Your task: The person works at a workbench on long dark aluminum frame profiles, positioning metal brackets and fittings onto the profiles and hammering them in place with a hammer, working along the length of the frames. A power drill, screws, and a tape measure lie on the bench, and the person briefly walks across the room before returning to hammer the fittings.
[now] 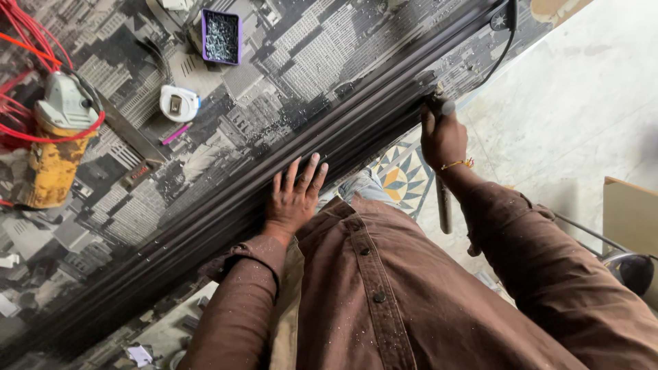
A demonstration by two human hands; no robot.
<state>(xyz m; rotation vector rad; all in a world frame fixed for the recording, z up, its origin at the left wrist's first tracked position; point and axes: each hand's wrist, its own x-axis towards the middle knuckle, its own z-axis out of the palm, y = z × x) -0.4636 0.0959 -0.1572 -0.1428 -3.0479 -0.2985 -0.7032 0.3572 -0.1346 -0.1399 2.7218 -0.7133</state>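
A long dark ribbed metal profile lies diagonally along the edge of a table covered in a black-and-white city print. My left hand rests flat on the profile with fingers spread. My right hand is closed around the handle of a tool at the profile's side, near the table edge. Only the top of that tool shows, so its kind is unclear. I wear a brown shirt dusted with fine shavings.
A yellow angle grinder with a red cable lies at the left. A white tape measure, a pink marker and a purple box of screws sit on the table. A black cord hangs at the top right. A metal rod stands by the patterned floor tile.
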